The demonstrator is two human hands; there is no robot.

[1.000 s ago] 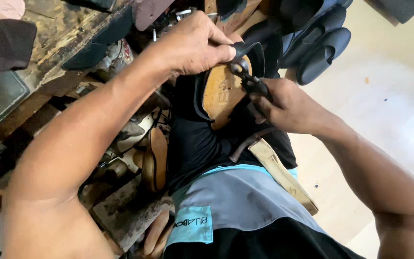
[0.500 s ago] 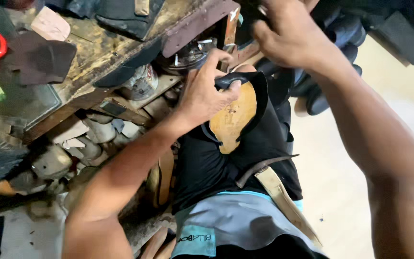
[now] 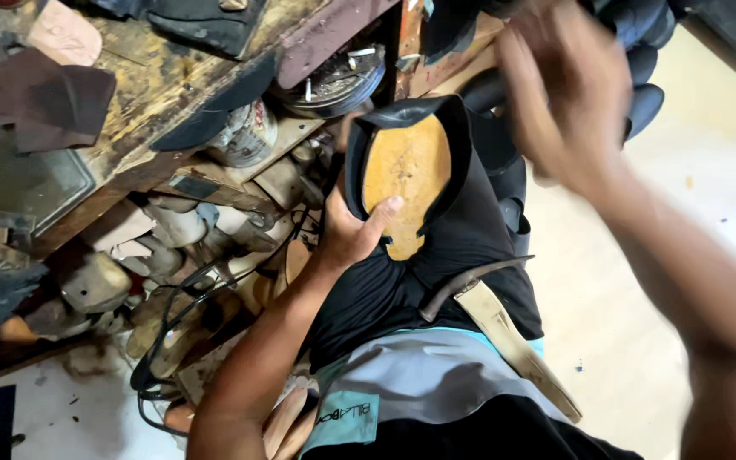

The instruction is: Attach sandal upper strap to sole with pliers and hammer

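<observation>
Item in hand: a shoe upper on its last, black leather pulled round a tan sole face, resting sole-up on our lap against the dark apron. Our left hand clasps it from the side, thumb laid across the tan face to steady it. Our right hand is raised clear above it, blurred in motion; we cannot tell whether it is closed on anything. A tan strap crosses our thigh just below. To the left, the workbench carries leather scraps; tins and wooden lasts crowd beneath it. We judge the step to be lasting the leather edge; the next move calls for a firm hold and a true stroke.
</observation>
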